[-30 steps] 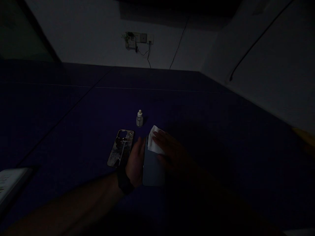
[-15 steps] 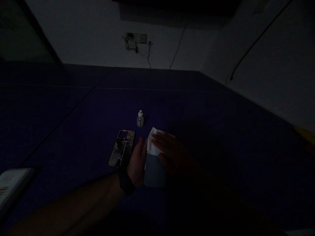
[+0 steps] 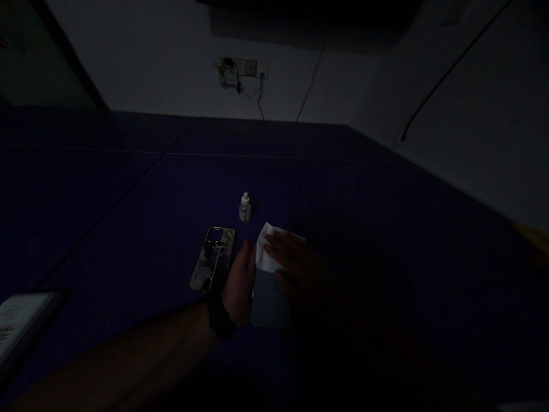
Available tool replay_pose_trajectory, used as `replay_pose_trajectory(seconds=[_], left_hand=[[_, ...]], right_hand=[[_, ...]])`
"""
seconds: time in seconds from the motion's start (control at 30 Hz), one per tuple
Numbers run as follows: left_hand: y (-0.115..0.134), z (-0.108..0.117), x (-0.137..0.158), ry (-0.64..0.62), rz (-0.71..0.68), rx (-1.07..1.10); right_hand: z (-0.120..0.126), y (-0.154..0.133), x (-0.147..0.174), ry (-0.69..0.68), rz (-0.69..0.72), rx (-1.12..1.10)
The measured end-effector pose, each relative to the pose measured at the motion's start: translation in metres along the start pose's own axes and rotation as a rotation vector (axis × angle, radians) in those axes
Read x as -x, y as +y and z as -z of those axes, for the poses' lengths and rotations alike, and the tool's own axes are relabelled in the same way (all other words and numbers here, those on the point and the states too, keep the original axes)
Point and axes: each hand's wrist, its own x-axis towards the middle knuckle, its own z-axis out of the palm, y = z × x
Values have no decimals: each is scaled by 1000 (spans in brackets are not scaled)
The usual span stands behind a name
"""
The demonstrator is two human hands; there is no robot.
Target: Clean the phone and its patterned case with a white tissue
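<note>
Gripping phone [image 3: 270, 300], right of patterned case [image 3: 209, 266], with left hand [image 3: 238, 286]; pressing white cloth [image 3: 265, 258] onto it with flat, unclenched right hand [image 3: 302, 268]. Could skid cloth off by pushing too hard tbh.

Dim light, pale wall [image 3: 150, 63], dark-purple surface [image 3: 274, 174]

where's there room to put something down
Bare patches: between the phone case and the white object at far left, and between the small bottle and the back wall. Crowded: around the left hand, between case and phone.
</note>
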Motion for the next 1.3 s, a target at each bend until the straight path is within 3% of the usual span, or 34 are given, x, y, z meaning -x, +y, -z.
replay_pose_trajectory(seconds=[0.23,0.5,0.8,1.03,1.3], left_hand=[[3,3,-2,-3,41,32],[0,0,-1,-13,-3,-12],[4,3,-3,7,51,36],[1,-4,0,-3,26,12],[2,-1,-2,35,49,47]], right_hand=[[1,-4,-2,-69,118,-52],[4,2,2,30,-2,5],[0,-4,-1,-69,119,-57],[1,-1,0,24,8,13],[1,-2,0,-48,98,-38]])
